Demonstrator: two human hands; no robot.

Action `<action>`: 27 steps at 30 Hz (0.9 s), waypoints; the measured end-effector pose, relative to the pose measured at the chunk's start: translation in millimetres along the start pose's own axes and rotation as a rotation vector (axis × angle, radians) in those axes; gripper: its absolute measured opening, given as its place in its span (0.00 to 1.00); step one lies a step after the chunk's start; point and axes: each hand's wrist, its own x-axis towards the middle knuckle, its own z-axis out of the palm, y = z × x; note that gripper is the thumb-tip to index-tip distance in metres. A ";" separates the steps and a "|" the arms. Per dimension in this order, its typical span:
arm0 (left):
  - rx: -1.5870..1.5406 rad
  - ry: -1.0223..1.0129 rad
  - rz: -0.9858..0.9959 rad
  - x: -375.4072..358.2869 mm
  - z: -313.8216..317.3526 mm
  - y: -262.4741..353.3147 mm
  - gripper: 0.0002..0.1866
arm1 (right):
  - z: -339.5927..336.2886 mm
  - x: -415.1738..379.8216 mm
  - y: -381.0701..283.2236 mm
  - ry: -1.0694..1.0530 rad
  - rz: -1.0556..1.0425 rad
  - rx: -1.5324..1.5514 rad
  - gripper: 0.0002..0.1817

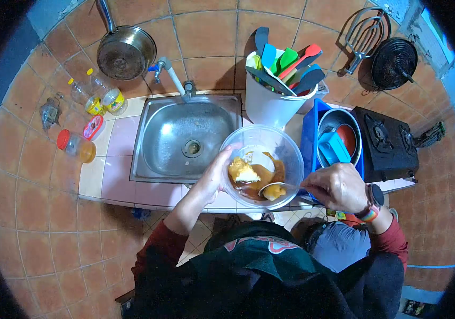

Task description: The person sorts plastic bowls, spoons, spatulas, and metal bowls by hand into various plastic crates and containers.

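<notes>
In front of me a clear round plastic bowl point(294, 142) holds brown sauce point(278, 169) and a pale yellow chunk of food point(242, 171). My left hand point(212, 178) is closed on the bowl's left side, its thumb near the rim. A spoon point(288, 185) dips into the bowl from the right, with a yellowish lump point(274, 192) at its end. The fingers of my right hand point(335, 186) are wrapped round the spoon's handle, over the right rim.
A steel sink point(158, 159) lies left of the bowl. Behind stands a white bucket point(271, 106) of colourful utensils. To the right are a blue crate point(307, 133) with bowls and a black stove point(392, 165). Bottles point(114, 101) and a red-lidded jar point(78, 147) are at left.
</notes>
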 end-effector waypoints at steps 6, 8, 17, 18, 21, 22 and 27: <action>0.000 0.065 0.064 7.3 -0.1 -10.4 0.27 | -8.5 -5.0 -17.6 -0.063 -0.079 -0.246 0.07; 0.017 0.090 0.033 6.9 3.1 -9.1 0.27 | -11.6 -3.3 -15.9 -0.079 -0.025 -0.138 0.07; 0.109 -0.171 0.027 -6.8 6.7 3.9 0.28 | -31.1 11.5 29.1 -0.186 0.129 0.565 0.07; 0.116 -0.180 0.036 -13.9 14.5 12.3 0.28 | -42.1 11.5 28.5 -0.194 0.110 0.597 0.07; 0.029 -0.290 -0.117 -33.1 34.0 33.9 0.30 | -78.3 12.3 18.6 -0.238 0.107 0.766 0.06; 0.085 -0.320 -0.149 -37.2 32.7 39.0 0.31 | -86.1 13.1 16.7 -0.238 0.021 0.801 0.06; -0.054 -0.315 -0.273 -53.9 44.4 36.2 0.38 | -126.1 25.5 -7.3 -0.462 -0.437 0.784 0.07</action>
